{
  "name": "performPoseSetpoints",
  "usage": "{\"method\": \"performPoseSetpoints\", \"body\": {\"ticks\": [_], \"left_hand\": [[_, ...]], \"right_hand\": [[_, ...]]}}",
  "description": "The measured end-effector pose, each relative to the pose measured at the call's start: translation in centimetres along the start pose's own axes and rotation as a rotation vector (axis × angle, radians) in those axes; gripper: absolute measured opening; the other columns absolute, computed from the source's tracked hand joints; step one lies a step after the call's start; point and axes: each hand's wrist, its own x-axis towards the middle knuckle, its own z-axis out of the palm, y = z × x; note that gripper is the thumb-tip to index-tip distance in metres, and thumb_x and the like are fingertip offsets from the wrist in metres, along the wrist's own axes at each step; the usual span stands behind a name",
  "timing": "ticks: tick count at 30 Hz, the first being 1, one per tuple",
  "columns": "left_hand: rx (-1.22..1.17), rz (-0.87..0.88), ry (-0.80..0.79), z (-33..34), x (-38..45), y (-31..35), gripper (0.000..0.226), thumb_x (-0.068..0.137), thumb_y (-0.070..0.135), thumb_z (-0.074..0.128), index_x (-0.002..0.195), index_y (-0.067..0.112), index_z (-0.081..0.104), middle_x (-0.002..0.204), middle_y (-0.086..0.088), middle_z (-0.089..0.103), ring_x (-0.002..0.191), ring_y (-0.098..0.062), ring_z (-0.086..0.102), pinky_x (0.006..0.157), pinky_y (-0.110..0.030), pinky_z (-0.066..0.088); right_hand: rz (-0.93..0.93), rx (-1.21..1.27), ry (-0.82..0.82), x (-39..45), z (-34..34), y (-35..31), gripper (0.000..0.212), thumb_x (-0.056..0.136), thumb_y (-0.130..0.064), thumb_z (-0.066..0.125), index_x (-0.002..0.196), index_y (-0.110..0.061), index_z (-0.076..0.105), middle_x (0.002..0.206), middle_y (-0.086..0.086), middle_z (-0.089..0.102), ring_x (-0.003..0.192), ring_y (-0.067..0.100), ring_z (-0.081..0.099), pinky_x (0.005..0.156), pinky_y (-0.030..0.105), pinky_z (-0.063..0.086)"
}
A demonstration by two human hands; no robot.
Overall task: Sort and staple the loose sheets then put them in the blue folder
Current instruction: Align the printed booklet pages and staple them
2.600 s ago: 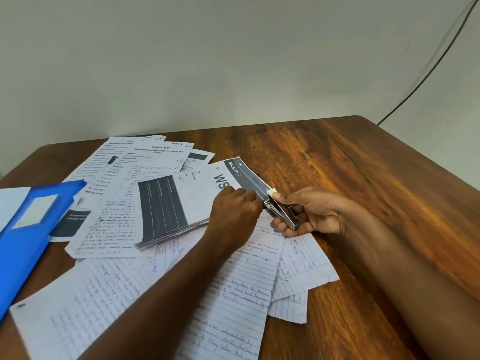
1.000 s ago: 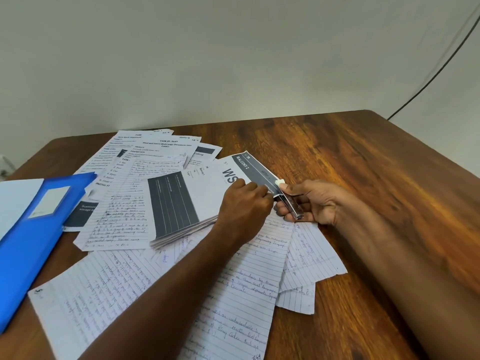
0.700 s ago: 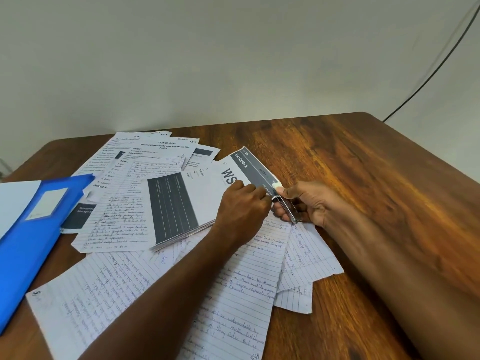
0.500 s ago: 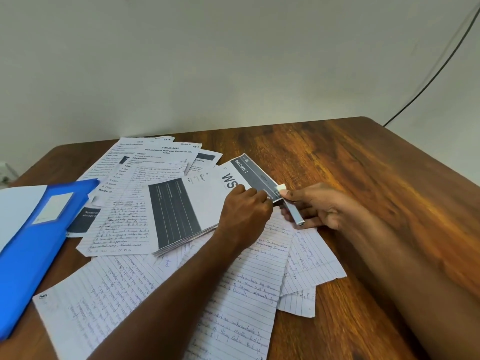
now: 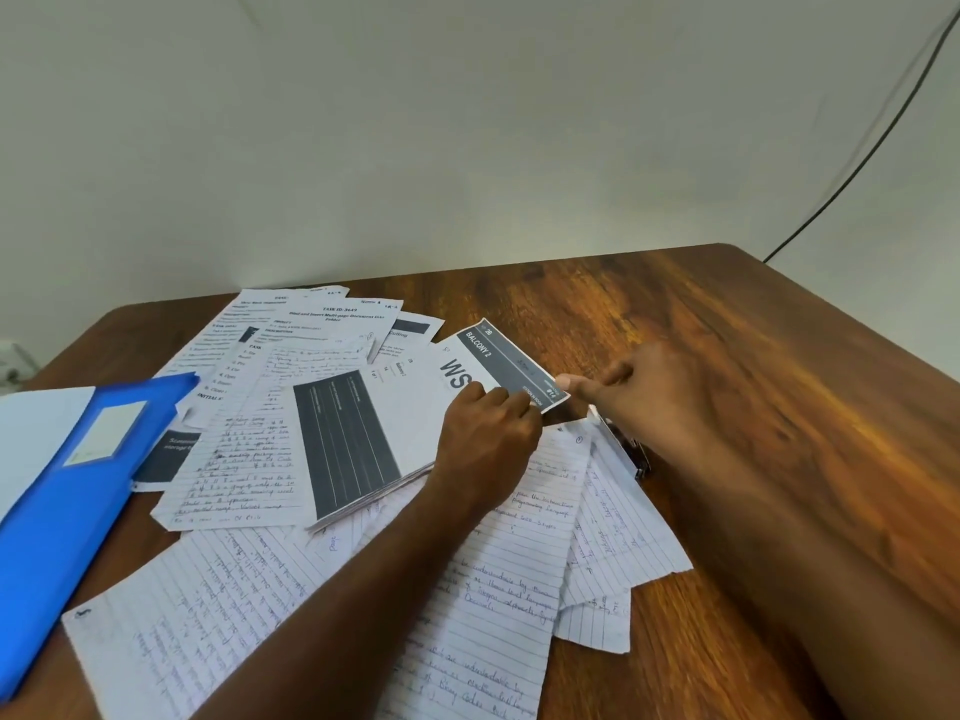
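1. While the left hand (image 5: 485, 439) is pinching the printed stack (image 5: 374, 433) mid-surface, stapling is proceeding.
2. Right hand (image 5: 639, 392) is blurred; its grip cannot be judged, with the stapler (image 5: 626, 449) beneath.
3. Next: filing in the blue folder (image 5: 67, 491), left edge.

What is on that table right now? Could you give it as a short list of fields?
Printed stack: bundle marked BALCONY 2, on top of the loose sheets
Left hand: grips the bundle's corner
Right hand: blurred, fingertip at that corner
Stapler: on the table under the right hand
Handwritten sheets: spread below
Blue folder: at the left edge
Table: wooden
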Motion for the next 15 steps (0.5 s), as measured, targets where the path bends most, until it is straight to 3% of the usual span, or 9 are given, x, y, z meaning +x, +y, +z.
{"method": "performPoseSetpoints", "body": {"ticks": [2,4,7,12,15], "left_hand": [[0.026,-0.013,0.048,0.2,0.0,0.0,0.012,0.087,0.022,0.078,0.093,0.012,0.078,0.088,-0.008,0.078,0.074,-0.024,0.071,0.071,-0.032,0.048],[0.039,-0.020,0.089,0.2,-0.1,0.0,0.008,0.091,0.020,0.072,0.090,0.013,0.076,0.083,-0.006,0.075,0.070,-0.024,0.068,0.069,-0.032,0.045],[0.003,-0.040,0.077,-0.1,0.0,0.2,0.013,0.092,0.027,0.072,0.090,0.014,0.076,0.085,-0.005,0.076,0.072,-0.024,0.070,0.068,-0.032,0.045],[-0.300,-0.398,0.042,-2.9,1.0,-0.3,0.065,0.083,0.078,0.061,0.117,0.025,0.077,0.104,0.007,0.079,0.087,-0.011,0.071,0.076,-0.028,0.051],[-0.532,-0.669,0.095,-3.0,2.0,-3.6,0.071,0.078,0.073,0.073,0.133,0.028,0.066,0.125,0.008,0.073,0.105,-0.009,0.070,0.084,-0.024,0.050]], "right_hand": [[0.006,0.121,-0.100,0.2,0.8,-0.6,0.056,0.073,-0.070,0.079,0.069,-0.014,0.078,0.063,0.001,0.073,0.064,0.026,0.073,0.061,0.044,0.062],[0.048,0.306,-0.196,0.2,1.2,-1.2,0.036,0.080,-0.046,0.086,0.076,-0.011,0.079,0.070,0.003,0.076,0.069,0.023,0.075,0.061,0.039,0.061],[0.105,0.594,-0.252,0.0,1.1,-1.8,0.011,0.086,-0.014,0.084,0.092,-0.008,0.077,0.075,0.009,0.077,0.059,0.013,0.070,0.050,0.027,0.055],[-0.038,0.539,-0.286,1.0,-1.1,-1.6,0.005,0.090,-0.015,0.080,0.094,-0.015,0.078,0.078,0.009,0.077,0.059,0.013,0.066,0.048,0.026,0.047],[-0.122,0.464,-0.349,1.6,-3.2,-1.2,0.005,0.092,-0.015,0.078,0.096,-0.016,0.079,0.082,0.005,0.078,0.063,0.013,0.067,0.051,0.024,0.050]]}}
